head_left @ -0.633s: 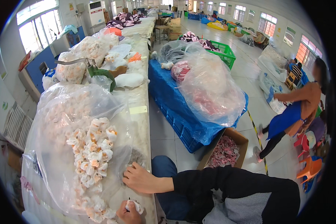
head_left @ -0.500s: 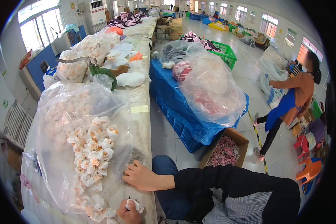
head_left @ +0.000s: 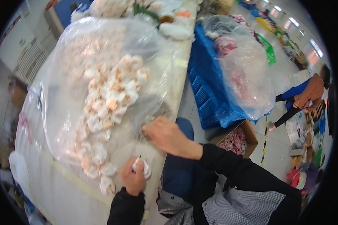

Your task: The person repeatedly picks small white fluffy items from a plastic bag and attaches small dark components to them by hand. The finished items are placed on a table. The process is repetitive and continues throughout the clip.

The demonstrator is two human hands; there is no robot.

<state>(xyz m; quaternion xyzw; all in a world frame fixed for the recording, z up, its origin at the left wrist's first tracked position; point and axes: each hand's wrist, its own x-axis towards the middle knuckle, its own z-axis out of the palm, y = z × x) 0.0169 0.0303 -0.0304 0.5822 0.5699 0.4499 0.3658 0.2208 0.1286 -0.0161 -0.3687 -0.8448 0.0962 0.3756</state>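
In my left hand [head_left: 132, 175], near the table's edge, the closed fingers grip a small white stuffed fabric piece [head_left: 146, 168], with a thin dark tip poking up by the thumb. My right hand [head_left: 171, 137] reaches over the table with bent fingers drawn together at a pile of fine greyish pieces [head_left: 139, 131]. Whatever lies between its fingertips is too small and blurred to name. Left of both hands runs a long heap of white and orange stuffed pieces [head_left: 110, 99], spilling from a big clear plastic bag [head_left: 56, 123].
Beyond the bag are a green tool [head_left: 144, 14] and more white stuffing bags. Right of the table stand a blue-covered crate [head_left: 204, 101] topped by clear bags and a cardboard box [head_left: 251, 140] of pink scraps. Farther right, a person in a brown top [head_left: 313, 90] bends over.
The view has tipped down and shifted left, bringing my left sleeve into sight. Both hands keep about the same places at the pile and table edge. The other person has bent down.
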